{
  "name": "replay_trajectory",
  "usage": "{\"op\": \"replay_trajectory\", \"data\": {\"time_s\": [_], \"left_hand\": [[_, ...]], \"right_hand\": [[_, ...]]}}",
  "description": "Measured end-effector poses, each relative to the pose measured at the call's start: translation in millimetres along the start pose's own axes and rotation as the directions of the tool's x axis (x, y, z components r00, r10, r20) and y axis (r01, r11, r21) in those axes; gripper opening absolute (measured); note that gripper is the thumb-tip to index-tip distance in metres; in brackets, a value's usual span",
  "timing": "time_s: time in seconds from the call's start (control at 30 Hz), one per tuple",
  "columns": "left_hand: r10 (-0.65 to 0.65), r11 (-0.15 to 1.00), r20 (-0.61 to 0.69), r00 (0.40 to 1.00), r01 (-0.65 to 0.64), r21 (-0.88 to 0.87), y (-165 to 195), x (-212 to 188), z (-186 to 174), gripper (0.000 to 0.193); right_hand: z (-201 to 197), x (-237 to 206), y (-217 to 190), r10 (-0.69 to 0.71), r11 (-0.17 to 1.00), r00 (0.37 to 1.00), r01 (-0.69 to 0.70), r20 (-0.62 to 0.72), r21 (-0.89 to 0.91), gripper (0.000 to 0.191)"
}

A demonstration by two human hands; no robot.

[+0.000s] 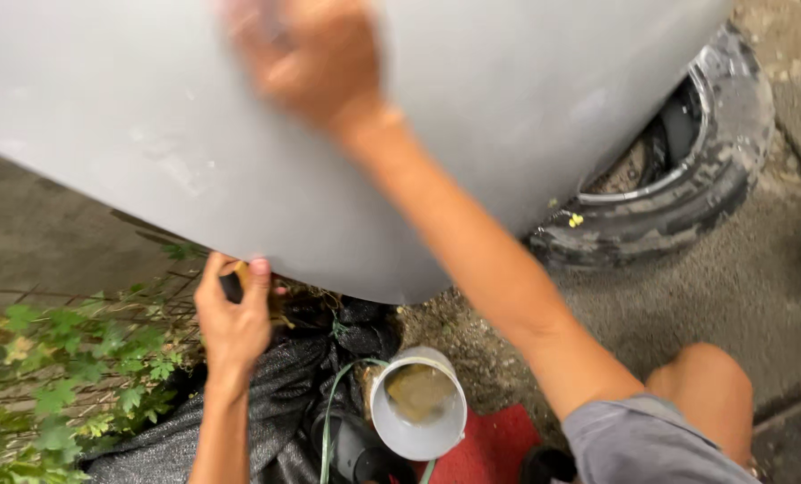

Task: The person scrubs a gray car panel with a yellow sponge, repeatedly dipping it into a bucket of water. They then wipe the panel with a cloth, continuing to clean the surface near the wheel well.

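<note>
Right hand [306, 58] at twelve o'clock, blurred, pressed against the grey car panel [149, 134]; grip not clear enough to tell. Left hand [233, 309] at eight o'clock, at the panel's lower edge, fingers pinched shut on a small dark and yellowish object [237, 278], too small to identify. Grey bucket [418, 403] of murky water at six o'clock. Tyre [687, 179] at two o'clock. Green leaves [60, 358] at eight o'clock.

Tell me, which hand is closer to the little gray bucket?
Left. The left hand grips the gray panel's lower edge, just up-left of the small gray bucket. The right hand presses high on the panel, much farther away.
</note>
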State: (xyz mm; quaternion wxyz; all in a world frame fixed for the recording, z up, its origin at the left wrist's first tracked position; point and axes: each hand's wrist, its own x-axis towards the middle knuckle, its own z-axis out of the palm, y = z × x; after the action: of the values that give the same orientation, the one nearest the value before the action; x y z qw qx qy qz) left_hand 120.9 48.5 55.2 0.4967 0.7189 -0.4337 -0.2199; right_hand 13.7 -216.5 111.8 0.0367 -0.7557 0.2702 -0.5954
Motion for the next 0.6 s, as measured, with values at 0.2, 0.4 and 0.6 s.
{"op": "replay_trajectory", "data": {"time_s": [0.2, 0.4, 0.6], "left_hand": [[0.002, 0.998, 0.044, 0.999, 0.001, -0.067, -0.2, -2.5, -9.4, 0.026], [0.013, 0.997, 0.044, 0.999, -0.010, -0.077, 5.0, -5.6, -4.1, 0.029], [0.057, 0.998, -0.008, 0.998, -0.057, -0.009, 5.6, -7.5, 0.7, 0.024]], "right_hand": [[-32.8, -140.1, -28.5, -0.338, 0.936, 0.929, 0.316, 0.148, 0.153, 0.037], [-142.9, -163.6, 95.8, 0.042, 0.997, 0.999, -0.043, -0.016, -0.058, 0.028], [-133.3, -189.0, 103.3, 0.313, 0.912, 0.930, -0.351, -0.194, -0.211, 0.016]]}}
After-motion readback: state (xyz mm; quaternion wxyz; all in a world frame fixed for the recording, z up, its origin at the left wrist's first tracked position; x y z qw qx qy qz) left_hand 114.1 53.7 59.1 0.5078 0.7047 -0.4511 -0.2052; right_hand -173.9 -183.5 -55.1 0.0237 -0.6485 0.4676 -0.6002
